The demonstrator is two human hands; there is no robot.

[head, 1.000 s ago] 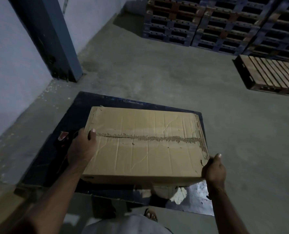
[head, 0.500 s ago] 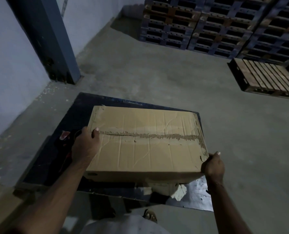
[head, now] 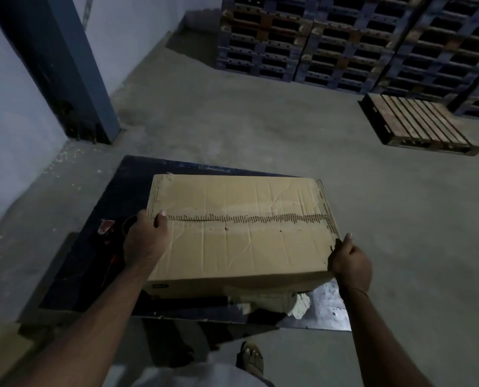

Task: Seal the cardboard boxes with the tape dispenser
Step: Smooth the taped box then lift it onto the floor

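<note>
Box point(head: 241, 233) between hands | left hand point(head: 146, 241) fingers, right hand point(head: 350, 261) fingers clasp its ends

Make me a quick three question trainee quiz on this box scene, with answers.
1. True or false: both hands hold the box.
2. Which is under the box? A) a dark board B) a wooden pallet C) a shelf
3. Fill in: the left hand grips the box's left edge at the end of the centre ____.

Key:
1. True; the right hand has the near right corner.
2. A, the dark board; the pallet lies apart on the floor.
3. seam
</note>
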